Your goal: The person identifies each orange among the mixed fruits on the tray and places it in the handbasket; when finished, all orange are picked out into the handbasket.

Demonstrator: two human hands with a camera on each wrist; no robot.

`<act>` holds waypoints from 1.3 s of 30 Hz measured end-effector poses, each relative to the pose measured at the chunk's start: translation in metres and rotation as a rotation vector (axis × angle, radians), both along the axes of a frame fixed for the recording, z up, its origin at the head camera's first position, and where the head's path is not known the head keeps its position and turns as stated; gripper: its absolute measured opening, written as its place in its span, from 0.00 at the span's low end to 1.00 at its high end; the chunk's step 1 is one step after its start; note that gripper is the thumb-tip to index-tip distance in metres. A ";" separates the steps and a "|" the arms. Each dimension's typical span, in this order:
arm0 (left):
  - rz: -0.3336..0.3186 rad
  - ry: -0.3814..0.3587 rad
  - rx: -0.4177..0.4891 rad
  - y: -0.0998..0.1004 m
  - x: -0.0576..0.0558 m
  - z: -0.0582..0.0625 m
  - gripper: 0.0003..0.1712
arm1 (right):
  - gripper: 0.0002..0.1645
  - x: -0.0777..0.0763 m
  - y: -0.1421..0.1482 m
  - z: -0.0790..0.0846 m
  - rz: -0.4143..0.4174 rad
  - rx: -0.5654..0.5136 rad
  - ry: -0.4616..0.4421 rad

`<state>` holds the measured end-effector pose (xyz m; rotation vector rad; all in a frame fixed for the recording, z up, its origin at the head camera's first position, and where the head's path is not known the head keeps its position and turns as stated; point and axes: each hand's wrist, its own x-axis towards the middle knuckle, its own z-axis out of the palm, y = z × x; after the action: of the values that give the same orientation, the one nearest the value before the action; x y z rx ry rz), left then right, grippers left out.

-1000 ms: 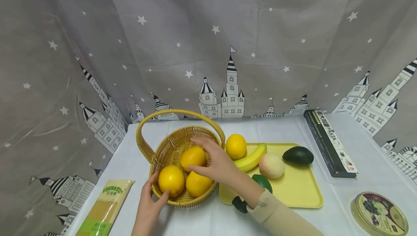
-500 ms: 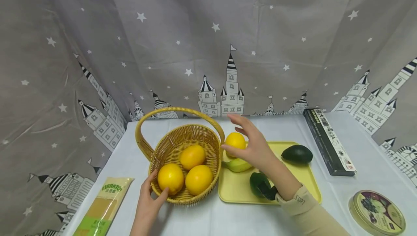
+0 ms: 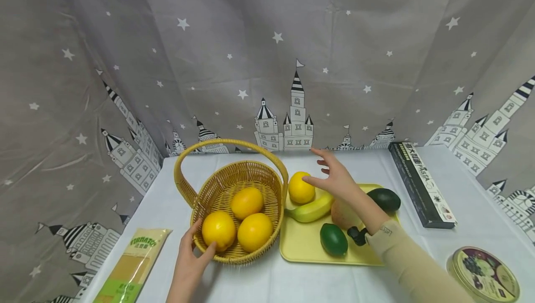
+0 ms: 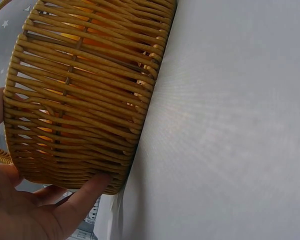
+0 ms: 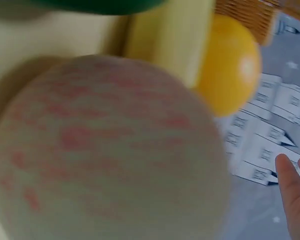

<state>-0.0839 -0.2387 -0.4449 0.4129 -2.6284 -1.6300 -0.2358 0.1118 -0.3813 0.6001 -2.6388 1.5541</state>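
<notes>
My left hand [image 3: 190, 256] holds the near left rim of a wicker basket [image 3: 277, 187]; the left wrist view shows its fingers against the woven side [image 4: 80, 100]. Three orange-yellow fruits lie inside, one of them an orange [image 3: 219, 231] close to my left thumb. Over the back of a yellow tray [image 3: 301, 252], my right hand [image 3: 336, 177] is held with fingers spread and nothing in them. Nearest to it is another orange [image 3: 301, 187], beside a banana [image 3: 311, 210]. A peach [image 5: 110, 155] fills much of the right wrist view; my forearm partly covers it in the head view.
Also on the tray are a green fruit [image 3: 333, 239] and a dark avocado [image 3: 384, 200]. A black pasta box [image 3: 422, 184] and a round tin [image 3: 485, 273] are at the right. A pasta packet [image 3: 133, 263] lies left of the basket, whose tall handle [image 3: 230, 141] arches upward.
My right hand has come out of the basket and moved right, over the tray's back. The fruits in the basket stay where they were, and my left hand keeps its hold on the rim.
</notes>
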 end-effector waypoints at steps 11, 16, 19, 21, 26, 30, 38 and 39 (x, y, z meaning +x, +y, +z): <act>0.007 -0.026 -0.007 0.000 0.000 0.002 0.47 | 0.58 -0.016 -0.015 -0.035 0.055 0.200 -0.130; 0.010 -0.024 -0.007 0.000 -0.001 0.002 0.47 | 0.60 -0.019 -0.023 -0.042 0.071 0.220 -0.158; 0.010 -0.021 -0.004 0.001 -0.001 0.002 0.47 | 0.60 -0.021 -0.026 -0.047 0.064 0.239 -0.150; 0.011 -0.022 0.000 0.002 -0.001 0.002 0.47 | 0.59 -0.021 -0.027 -0.049 0.052 0.249 -0.146; 0.011 -0.021 0.007 0.002 -0.001 0.001 0.47 | 0.57 -0.022 -0.029 -0.055 0.023 0.283 -0.110; 0.011 -0.015 0.004 0.002 -0.001 0.001 0.47 | 0.56 -0.022 -0.028 -0.055 0.009 0.306 -0.080; 0.011 -0.013 -0.002 0.002 0.000 0.002 0.47 | 0.58 -0.016 -0.025 -0.044 -0.019 0.279 -0.057; 0.011 -0.013 -0.002 0.002 0.000 0.002 0.46 | 0.58 -0.014 -0.024 -0.041 -0.024 0.269 -0.052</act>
<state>-0.0843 -0.2368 -0.4432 0.4395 -2.6318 -1.6276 -0.2496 0.0873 -0.4227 0.5413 -2.9073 1.2343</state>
